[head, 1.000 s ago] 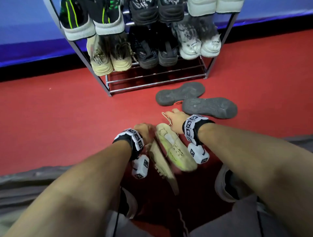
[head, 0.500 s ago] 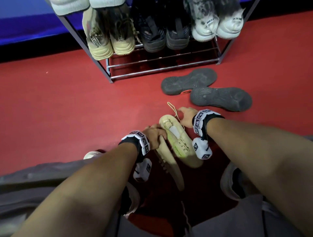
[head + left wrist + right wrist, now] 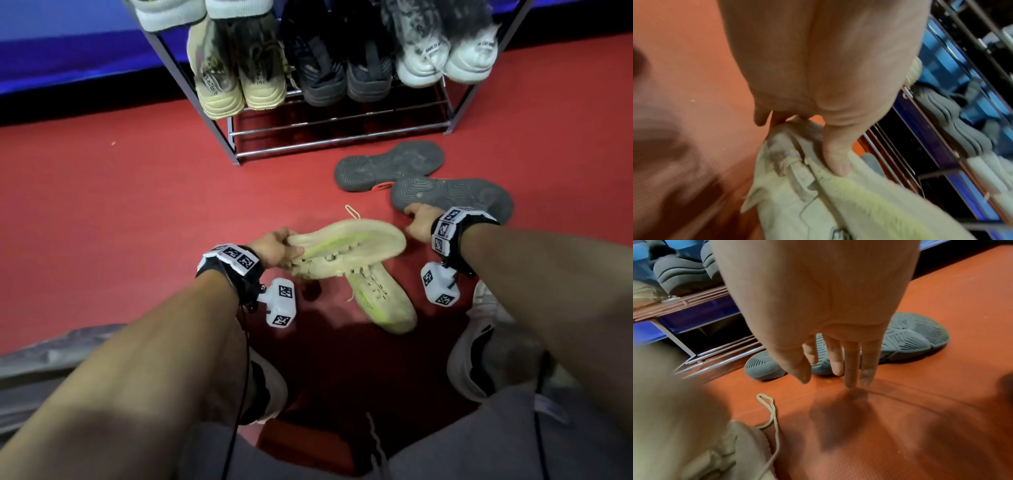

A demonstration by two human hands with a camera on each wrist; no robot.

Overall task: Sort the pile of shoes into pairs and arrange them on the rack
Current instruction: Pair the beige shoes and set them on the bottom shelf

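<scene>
Left hand (image 3: pixel 274 247) has one pale yellow-green shoe (image 3: pixel 346 247) up off the red floor (image 3: pixel 120 212), thumb (image 3: pixel 835 160) and fingers clamped on one end of its upper. That's a thin hold on soft knit, and the shoe sticks out sideways, so it could sag or slip free on the way to the rack (image 3: pixel 219 126). Its partner (image 3: pixel 383 301) lies on the floor beneath, the two crossing; lift carelessly and a trailing lace (image 3: pixel 769 408) could drag it along.

Right hand (image 3: pixel 419 222) hovers empty, fingers (image 3: pixel 851 369) straight and slightly apart, pointing down right by the near grey shoe (image 3: pixel 452 197). Both grey shoes lie sole-up, the far grey shoe (image 3: pixel 390 164) touching the near one. If the right hand grabs grey while the left carries yellow, the pairing gets muddled.

On the rack, the shelf in view holds three pairs, toes out: beige pair (image 3: pixel 239 78) left, dark pair (image 3: pixel 342 72) middle, white-grey pair (image 3: pixel 445 58) right. Light soles (image 3: pixel 202 10) show on the shelf above. The bottom rails (image 3: pixel 335 135) look empty, though it's shadowy in there.
</scene>
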